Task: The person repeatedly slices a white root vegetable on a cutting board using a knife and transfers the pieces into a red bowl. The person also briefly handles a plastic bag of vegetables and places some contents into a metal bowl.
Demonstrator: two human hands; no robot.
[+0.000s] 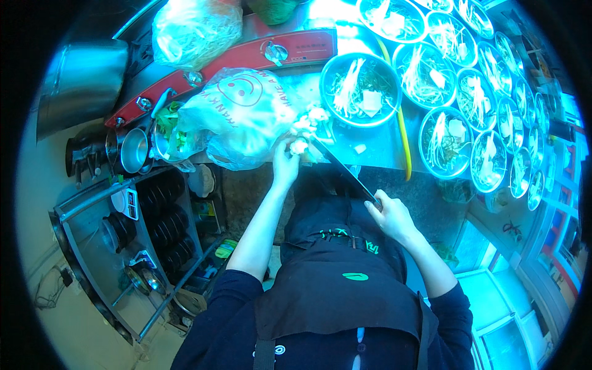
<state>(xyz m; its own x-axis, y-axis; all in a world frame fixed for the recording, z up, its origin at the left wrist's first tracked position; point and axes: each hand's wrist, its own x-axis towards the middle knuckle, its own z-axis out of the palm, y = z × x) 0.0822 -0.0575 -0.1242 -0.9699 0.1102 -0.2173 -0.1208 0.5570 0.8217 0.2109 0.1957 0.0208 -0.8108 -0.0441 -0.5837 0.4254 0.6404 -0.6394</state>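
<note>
My left hand holds a small pale piece of food, likely a vegetable or mushroom, near the counter's front edge. In my right hand is the handle of a large knife; its dark blade points up and left, its tip close to that piece. More pale pieces lie just beyond, beside a translucent plastic bag with a printed smiling face. A round metal bowl holds pale strands, dark shreds and a white block.
Many similar filled bowls stand at the right, past a yellow hose or strip. A red stove panel with knobs runs behind the bag. Leafy greens sit at the left, above a metal rack with black bowls.
</note>
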